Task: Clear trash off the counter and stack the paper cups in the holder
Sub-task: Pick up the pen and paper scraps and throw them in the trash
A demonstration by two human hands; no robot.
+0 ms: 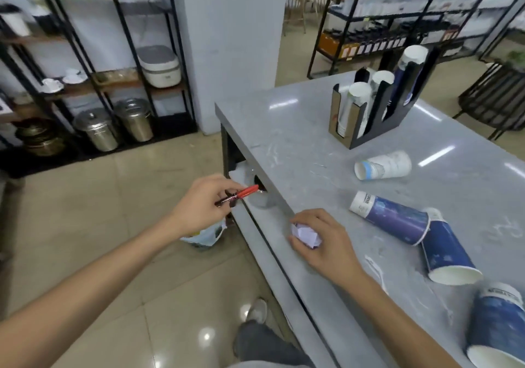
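Observation:
My left hand (199,206) is off the counter's left edge, pinching a red and black wrapper (238,193) above a bag-lined bin (206,235) on the floor. At the near edge of the grey counter (298,146), my right hand (321,240) is closed on a crumpled white paper ball (305,234). A white cup (382,165) lies on its side mid-counter. Two blue cups (392,217) (446,254) lie tipped to its right, and a third blue cup (494,325) lies at the lower right. The black cup holder (377,106) stands at the back with stacked cups in it.
A thin white paper scrap (375,268) lies on the counter beside my right forearm. Black metal shelves with steel bins (113,126) and a rice cooker (160,65) stand at the left, across tiled floor. A white pillar (233,41) rises behind the counter's far corner.

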